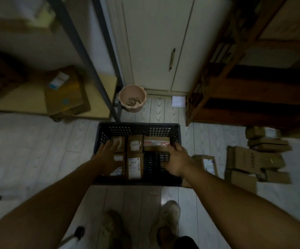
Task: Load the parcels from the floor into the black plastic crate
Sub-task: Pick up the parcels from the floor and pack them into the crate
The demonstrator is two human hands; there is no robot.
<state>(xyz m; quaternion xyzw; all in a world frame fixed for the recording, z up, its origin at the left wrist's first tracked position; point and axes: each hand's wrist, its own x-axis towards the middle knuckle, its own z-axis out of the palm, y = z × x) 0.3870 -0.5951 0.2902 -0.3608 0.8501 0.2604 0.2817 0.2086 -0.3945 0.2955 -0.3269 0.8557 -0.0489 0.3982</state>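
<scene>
Both arms reach forward and down over the pale wood-plank floor (127,198) into the black perforated plastic crate (138,127), which sits square ahead, its long axis running left to right. The left hand (108,150) lies flat with fingers spread on the small brown cardboard parcels (118,157) along the crate's left side, pressing rather than gripping, by the look of it. The right hand (177,161) is at the crate's right wall, fingers loosely curled near the long taped parcel (156,143) lying crosswise at the far right corner; whether it clasps anything I cannot tell. Two labelled parcels (135,159) stand side by side down the middle. The near right corner shows bare mesh floor: that looks like the gap to fill.

The next pickup lies to the right. A flat labelled parcel (208,164) rests on the floor just beside the crate's right wall, nearest the right hand, with a heap of brown cardboard boxes (257,159) further right. Nothing stands between.

Beyond the crate, a pink plastic tub (132,97) sits against the cream cabinet door (156,51).
</scene>
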